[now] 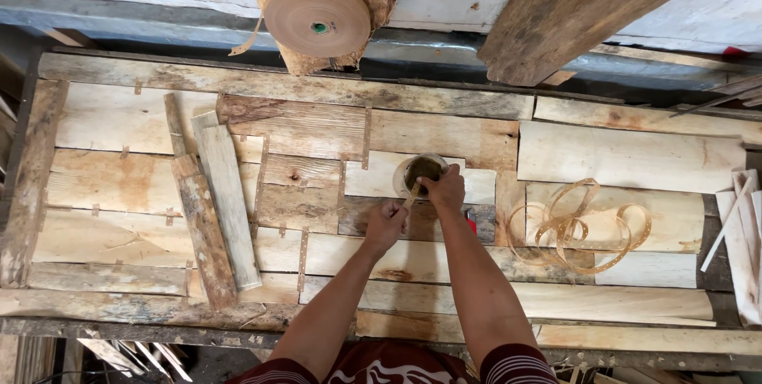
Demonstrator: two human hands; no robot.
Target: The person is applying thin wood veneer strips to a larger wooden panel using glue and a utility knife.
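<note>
The wide workbench of patched wooden veneer sheets showed pale cream and tan boards mixed with weathered grey-brown ones, some stained orange-brown toward its left edge. Two loose narrow wooden strips near the left side were grey and dull brown. The big round roll of brown paper tape at the far edge was light brown with a small green core. The curled loop of tan perforated tape toward the right edge was golden tan. The small round tin at the middle held dark brownish-yellow contents. The shorts at the near edge were dark red with white stripes.
</note>
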